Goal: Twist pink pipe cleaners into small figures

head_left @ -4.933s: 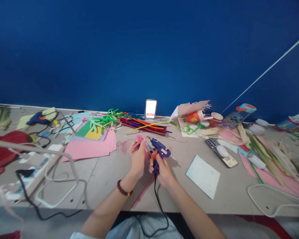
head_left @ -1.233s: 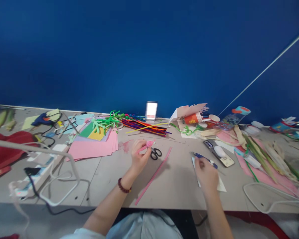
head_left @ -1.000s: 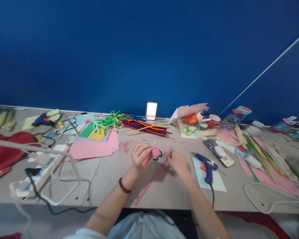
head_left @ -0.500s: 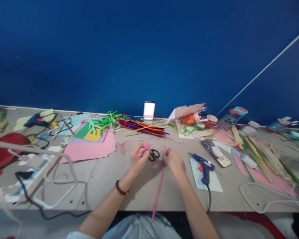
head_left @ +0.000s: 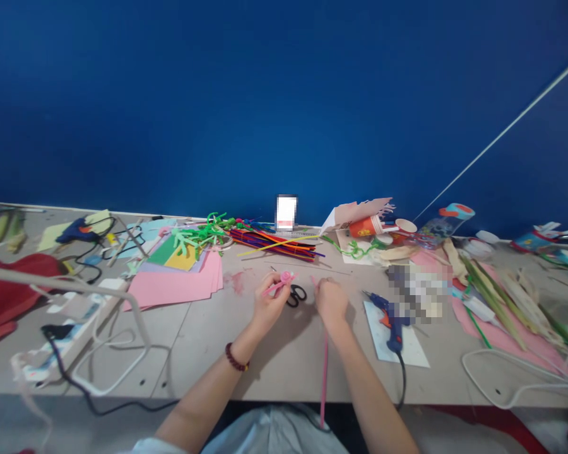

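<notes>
Between the fingers of my left hand (head_left: 267, 310) is a small pink coiled pipe-cleaner rose (head_left: 286, 277), with a straight pink end sticking out to the left. My right hand (head_left: 332, 306) is closed on a long pink pipe cleaner (head_left: 324, 384); its short tip shows above the fingers and the long end hangs down past the table edge towards my lap. The two hands are apart. Black-handled scissors (head_left: 296, 295) lie on the table between them, partly hidden by my left hand.
A blue glue gun (head_left: 389, 318) rests on white card at the right. Behind the hands lies a bundle of coloured pipe cleaners (head_left: 274, 244), near a propped phone (head_left: 286, 211). Pink paper sheets (head_left: 170, 289) and a white power strip (head_left: 78, 334) are on the left.
My right hand has turned, and the long pink pipe cleaner now hangs more upright and further right. The left hand keeps hold of the rose. The whole view has shifted slightly.
</notes>
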`<state>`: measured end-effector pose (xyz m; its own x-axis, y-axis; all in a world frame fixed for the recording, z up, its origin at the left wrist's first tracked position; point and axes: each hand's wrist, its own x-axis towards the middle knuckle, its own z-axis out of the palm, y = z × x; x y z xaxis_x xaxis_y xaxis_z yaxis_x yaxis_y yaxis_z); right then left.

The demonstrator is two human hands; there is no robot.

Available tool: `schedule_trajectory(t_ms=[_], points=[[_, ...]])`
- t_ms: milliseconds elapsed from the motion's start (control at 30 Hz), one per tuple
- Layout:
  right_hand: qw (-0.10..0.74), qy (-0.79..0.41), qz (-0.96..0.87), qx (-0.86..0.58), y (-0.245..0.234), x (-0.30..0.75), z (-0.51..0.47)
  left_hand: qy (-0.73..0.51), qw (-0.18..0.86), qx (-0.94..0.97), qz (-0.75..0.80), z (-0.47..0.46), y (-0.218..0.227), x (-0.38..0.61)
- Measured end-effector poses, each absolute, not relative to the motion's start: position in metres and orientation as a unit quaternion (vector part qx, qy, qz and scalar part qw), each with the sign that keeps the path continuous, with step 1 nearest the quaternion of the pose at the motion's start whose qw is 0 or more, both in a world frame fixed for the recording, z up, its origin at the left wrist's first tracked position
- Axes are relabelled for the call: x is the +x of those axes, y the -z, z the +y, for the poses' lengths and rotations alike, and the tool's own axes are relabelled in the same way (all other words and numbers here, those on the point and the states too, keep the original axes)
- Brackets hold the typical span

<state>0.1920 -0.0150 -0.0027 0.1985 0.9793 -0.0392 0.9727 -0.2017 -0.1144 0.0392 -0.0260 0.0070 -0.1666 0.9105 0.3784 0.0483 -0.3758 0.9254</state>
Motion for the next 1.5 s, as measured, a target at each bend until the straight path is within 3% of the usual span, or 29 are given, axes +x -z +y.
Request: schedule_trajectory(t_ms=[100, 200, 367, 467, 533, 900, 1267, 1500], points=[[0.058, -0.07, -0.621, -0.778, 0.006, 0.195, -0.015, -0.629, 0.358, 0.529, 0.443, -0.026, -0.006, 0.04], [0.148, -0.163, -0.584, -0.781, 0.009, 0.203, -0.014, -0.63, 0.351, 0.535, 0.439, -0.026, -0.008, 0.04], [0.425, -0.473, -0.437, -0.637, 0.01, 0.21, -0.012, -0.618, 0.26, 0.604, 0.431, -0.023, -0.008, 0.033], [0.483, -0.654, -0.319, -0.487, 0.006, 0.207, -0.015, -0.592, 0.182, 0.664, 0.419, -0.021, -0.005, 0.028], [0.485, -0.712, -0.273, -0.428, 0.003, 0.204, -0.018, -0.574, 0.13, 0.698, 0.409, -0.02, -0.002, 0.025], [0.551, -0.664, -0.295, -0.412, -0.001, 0.187, -0.027, -0.55, -0.006, 0.751, 0.365, -0.019, 0.008, 0.023], [0.549, -0.666, -0.286, -0.417, 0.004, 0.176, -0.031, -0.551, -0.031, 0.762, 0.339, -0.021, 0.002, 0.022], [0.542, -0.645, -0.315, -0.437, 0.005, 0.173, -0.031, -0.576, 0.02, 0.738, 0.351, -0.022, 0.002, 0.024]])
